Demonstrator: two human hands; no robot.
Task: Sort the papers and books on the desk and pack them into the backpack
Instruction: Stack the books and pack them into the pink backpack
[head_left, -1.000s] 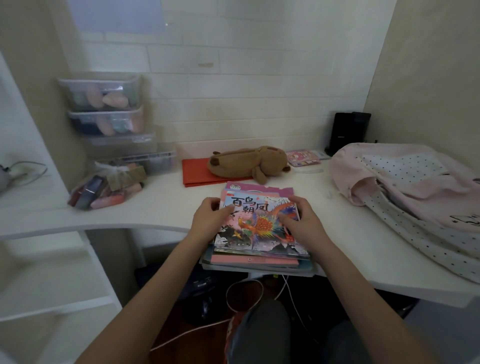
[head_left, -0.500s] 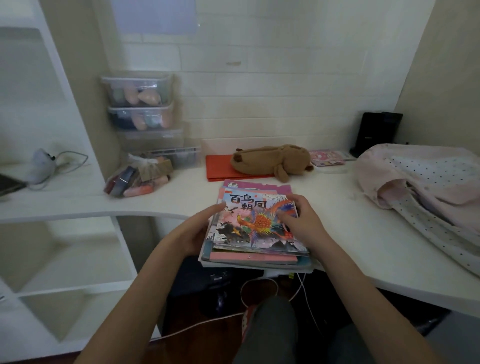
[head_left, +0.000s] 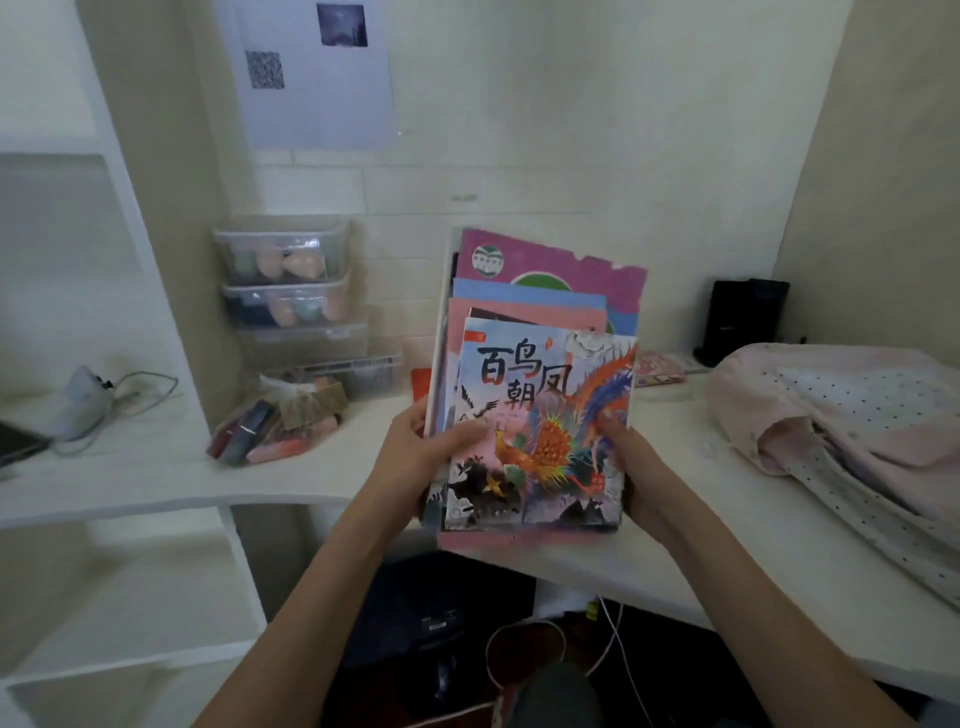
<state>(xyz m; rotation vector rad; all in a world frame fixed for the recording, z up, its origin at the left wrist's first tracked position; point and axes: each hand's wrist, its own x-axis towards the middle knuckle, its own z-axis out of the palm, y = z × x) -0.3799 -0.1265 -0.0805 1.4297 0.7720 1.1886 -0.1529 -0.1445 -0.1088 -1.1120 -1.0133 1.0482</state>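
Observation:
A stack of books (head_left: 540, 395) stands tilted up above the white desk (head_left: 332, 467), its front cover showing a colourful phoenix. Larger pink, blue and purple covers stick out behind it. My left hand (head_left: 415, 457) grips the stack's left edge and my right hand (head_left: 631, 467) grips its right edge, thumbs on the front cover. The pink backpack (head_left: 857, 431) with polka-dot lining lies on the desk to the right, apart from the stack.
Stacked clear plastic boxes (head_left: 291, 291) and a bag of small items (head_left: 275, 426) sit at the back left. A black device (head_left: 743, 322) stands in the back right corner. A paper sheet (head_left: 311, 73) hangs on the wall. Cables (head_left: 613, 639) dangle under the desk.
The stack lay flat on the desk under both hands; now both hands have lifted it and tipped it upright. It now hides the brown plush toy and the red folder.

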